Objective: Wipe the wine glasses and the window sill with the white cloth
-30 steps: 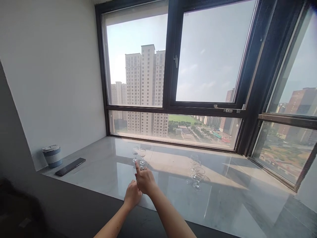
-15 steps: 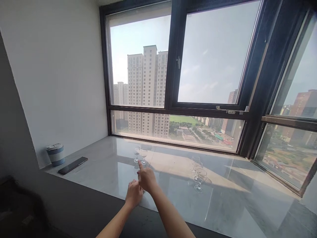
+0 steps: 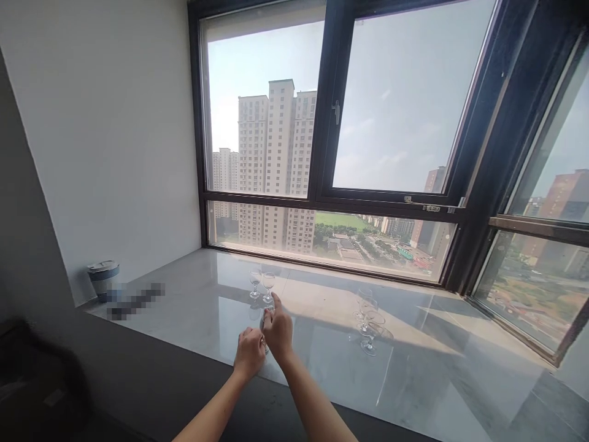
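Note:
A small stemmed wine glass (image 3: 265, 318), mostly covered by my hands, is held near the front edge of the sill. My left hand (image 3: 249, 353) is closed around its lower left side. From the right, my right hand (image 3: 278, 328) grips the same glass, with the index finger stretched forward and the thumb up by the rim. Just beyond my fingers stand two more stemmed glasses, a left one (image 3: 254, 283) and a right one (image 3: 269, 285), upright and side by side.
On the right of the glossy grey sill (image 3: 184, 313) stands a cluster of several stemmed glasses (image 3: 373, 323). A blue and white cup (image 3: 103, 279) sits at the left wall, beside a pixelated dark object (image 3: 137, 301). Dark-framed windows (image 3: 317, 200) rise behind.
My right hand has turned more upright, its index finger swinging from the left glass toward the right. More of the held glass's top shows. My left hand stays nearly in place.

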Demonstrator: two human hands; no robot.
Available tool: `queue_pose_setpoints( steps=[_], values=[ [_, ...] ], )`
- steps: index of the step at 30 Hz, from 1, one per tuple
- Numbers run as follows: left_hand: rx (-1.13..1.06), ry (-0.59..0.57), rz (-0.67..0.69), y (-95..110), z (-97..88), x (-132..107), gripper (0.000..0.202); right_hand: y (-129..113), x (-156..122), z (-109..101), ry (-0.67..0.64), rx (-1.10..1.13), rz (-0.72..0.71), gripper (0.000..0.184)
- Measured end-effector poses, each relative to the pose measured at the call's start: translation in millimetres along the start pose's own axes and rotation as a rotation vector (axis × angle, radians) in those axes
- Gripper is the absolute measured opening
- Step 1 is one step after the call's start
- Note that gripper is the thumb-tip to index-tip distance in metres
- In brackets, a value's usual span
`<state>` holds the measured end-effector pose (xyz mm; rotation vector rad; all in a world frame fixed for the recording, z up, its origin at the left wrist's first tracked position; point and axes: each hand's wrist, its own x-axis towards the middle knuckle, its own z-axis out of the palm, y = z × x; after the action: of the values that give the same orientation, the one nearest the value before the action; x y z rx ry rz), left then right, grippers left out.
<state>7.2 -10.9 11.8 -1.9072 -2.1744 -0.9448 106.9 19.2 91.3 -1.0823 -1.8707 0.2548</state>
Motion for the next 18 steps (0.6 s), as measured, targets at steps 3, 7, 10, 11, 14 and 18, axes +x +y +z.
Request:
queue_pose_setpoints(
  steps=[3,7,10,11,14,18],
  values=[
    [-0.016,0.06,0.012,1,-2.0,-1,0.021,1,-3,0,0.084,0.132,0.081,0.051],
    [-0.028,0.106,0.007,0,-0.6,-2,0.02,-7,-2,-2,0.168,0.289,0.159,0.051],
    [-0.045,0.133,-0.05,-3,3.8,-1,0.021,-22,8,-10,0.269,0.407,0.211,0.049],
    [-0.061,0.142,-0.074,-5,5.2,0,0.021,-27,13,-15,0.294,0.436,0.221,0.048],
    [-0.193,0.145,-0.151,-11,7.8,3,0.026,-36,27,-32,0.315,0.458,0.21,0.046],
    [-0.451,0.164,-0.341,-20,7.9,11,0.036,-12,24,-43,0.345,0.363,0.264,0.045]
  ],
)
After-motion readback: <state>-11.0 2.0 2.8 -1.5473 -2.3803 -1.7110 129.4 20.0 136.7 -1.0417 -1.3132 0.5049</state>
